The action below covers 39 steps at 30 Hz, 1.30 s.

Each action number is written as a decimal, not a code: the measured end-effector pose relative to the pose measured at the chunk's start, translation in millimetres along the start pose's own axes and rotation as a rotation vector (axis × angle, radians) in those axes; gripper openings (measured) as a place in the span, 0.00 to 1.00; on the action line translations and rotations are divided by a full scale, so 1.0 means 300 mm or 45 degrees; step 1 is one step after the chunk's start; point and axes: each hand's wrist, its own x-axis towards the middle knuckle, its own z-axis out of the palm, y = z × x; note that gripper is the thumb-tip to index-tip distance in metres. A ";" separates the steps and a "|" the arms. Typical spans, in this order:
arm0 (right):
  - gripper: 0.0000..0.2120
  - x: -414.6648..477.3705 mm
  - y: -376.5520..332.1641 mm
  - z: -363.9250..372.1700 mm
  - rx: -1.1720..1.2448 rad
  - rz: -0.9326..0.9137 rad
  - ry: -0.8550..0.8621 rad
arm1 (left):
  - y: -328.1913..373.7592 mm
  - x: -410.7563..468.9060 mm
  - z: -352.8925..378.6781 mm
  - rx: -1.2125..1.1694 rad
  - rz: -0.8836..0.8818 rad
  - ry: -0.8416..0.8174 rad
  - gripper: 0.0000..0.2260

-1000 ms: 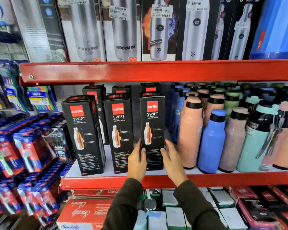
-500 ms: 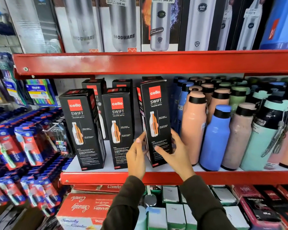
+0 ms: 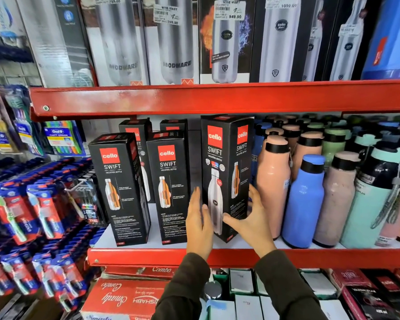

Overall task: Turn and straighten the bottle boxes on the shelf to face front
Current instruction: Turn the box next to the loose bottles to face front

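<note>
At centre frame, on the middle shelf (image 3: 217,256), a black box (image 3: 224,176) is standing with one vertical corner edge pointing toward the camera, so two printed faces are showing at once. Its long axis is running vertically, leaning slightly; whether the base is sitting flat on the shelf cannot be told. The box is standing at the right end of the front row, just beside the peach bottle (image 3: 273,181) on its right.

The left hand (image 3: 198,222) is spreading open, fingers extended, with the palm against or just beside the lower left face; contact cannot be confirmed. The right hand (image 3: 252,218) is cupping the lower right corner, thumb across the front edge and fingers wrapping the right face, so it is gripping the box loosely.

Step in hand, as a judgement: the box is being rotated about its vertical axis, and the turn is roughly half complete. The next move calls for continued rotation until one full face is squarely facing front, followed by seating the base flat and aligning the front edge with the two neighbours.

To the left, the left box (image 3: 121,188) is angling slightly and likely needs straightening. The middle box (image 3: 169,183) is facing front.
</note>
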 end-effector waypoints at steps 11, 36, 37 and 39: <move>0.42 0.012 0.053 0.004 0.040 0.010 -0.244 | -0.044 0.011 -0.014 -0.016 -0.066 0.011 0.18; 0.36 0.028 0.113 0.059 -0.174 0.002 -0.182 | -0.062 0.001 0.036 0.170 -0.094 0.100 0.14; 0.35 0.028 0.115 0.059 -0.176 0.001 -0.178 | -0.061 0.001 0.038 0.170 -0.096 0.105 0.14; 0.34 0.025 0.120 0.060 -0.169 0.004 -0.177 | -0.061 -0.001 0.038 0.157 -0.104 0.109 0.14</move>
